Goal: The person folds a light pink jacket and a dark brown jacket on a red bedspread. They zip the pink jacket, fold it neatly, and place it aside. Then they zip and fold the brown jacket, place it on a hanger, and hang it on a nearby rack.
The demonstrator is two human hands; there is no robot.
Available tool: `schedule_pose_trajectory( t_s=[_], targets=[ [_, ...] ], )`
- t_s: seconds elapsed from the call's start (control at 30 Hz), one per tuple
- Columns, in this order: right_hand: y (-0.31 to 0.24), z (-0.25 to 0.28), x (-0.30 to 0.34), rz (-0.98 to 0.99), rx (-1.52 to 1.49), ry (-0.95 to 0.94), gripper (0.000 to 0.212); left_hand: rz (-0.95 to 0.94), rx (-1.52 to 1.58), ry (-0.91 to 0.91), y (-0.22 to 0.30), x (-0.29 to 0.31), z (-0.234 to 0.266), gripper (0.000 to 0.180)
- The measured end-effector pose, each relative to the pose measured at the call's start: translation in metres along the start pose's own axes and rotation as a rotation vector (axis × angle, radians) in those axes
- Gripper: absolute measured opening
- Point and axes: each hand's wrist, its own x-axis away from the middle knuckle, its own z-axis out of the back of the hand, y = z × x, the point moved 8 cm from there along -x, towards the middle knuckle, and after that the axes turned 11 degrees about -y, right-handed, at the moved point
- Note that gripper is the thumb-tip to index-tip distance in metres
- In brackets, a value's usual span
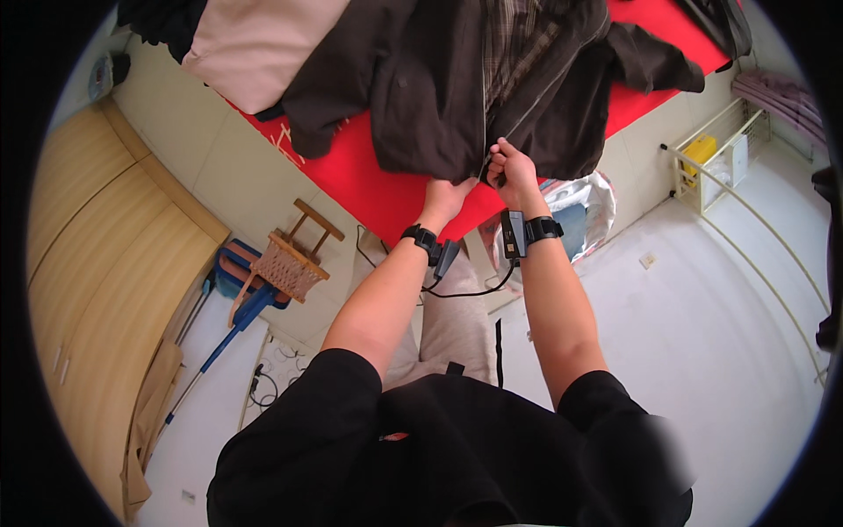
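A red-covered counter (351, 180) is extending across the upper area, with its near corner pointing toward the person. A pink garment (255, 53) is lying across the counter's left edge. To the left of the counter, a wooden cabinet (105, 246) is standing along the side of the room; a small stool (290, 268) with a woven seat is standing between cabinet and counter, beside a blue-handled mop (215, 351). Below the counter's right edge, a silvery bag (601, 206) is resting. Farther right, a pale metal rack (688, 183) is holding a yellow box (698, 154).

The dark jacket (421, 105) is lying on the counter, front parted, plaid lining (518, 44) showing, hem facing the near corner. The left hand (448, 198) is gripping the hem at the lower end of the zipper (484, 105); its thumb is showing, its other fingers are mostly hidden. The right hand (515, 171) is working just beside it, its fingers curling closed on the jacket's opposite front edge. The zipper's two sides are spreading apart above both hands.
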Motion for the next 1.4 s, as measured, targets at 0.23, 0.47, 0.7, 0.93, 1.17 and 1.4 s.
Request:
schedule_pose_trajectory(
  t_s=[0.23,0.47,0.7,0.93,1.17,1.4],
  targets=[
    [-0.116,-0.073,0.020,0.405,0.030,-0.174,0.033,0.160,-0.047,-0.062,-0.018,0.009,0.022,0.032],
    [-0.223,-0.142,0.008,0.541,0.248,-0.117,0.032,0.000,-0.011,-0.084,0.009,0.009,0.046,0.012],
    [-0.376,-0.196,-0.042,0.631,0.313,-0.264,0.030,0.402,0.169,-0.042,-0.018,0.009,0.046,0.020],
    [-0.478,-0.261,-0.091,0.731,0.437,-0.280,0.034,0.563,0.270,-0.043,-0.028,-0.012,0.024,0.025],
    [-0.446,-0.198,-0.076,0.709,0.644,-0.431,0.036,0.707,0.121,-0.193,-0.008,0.001,0.031,0.046],
    [-0.300,0.084,0.016,0.851,0.903,0.627,0.069,0.583,0.203,0.184,0.067,0.025,0.124,0.078]
  ],
)
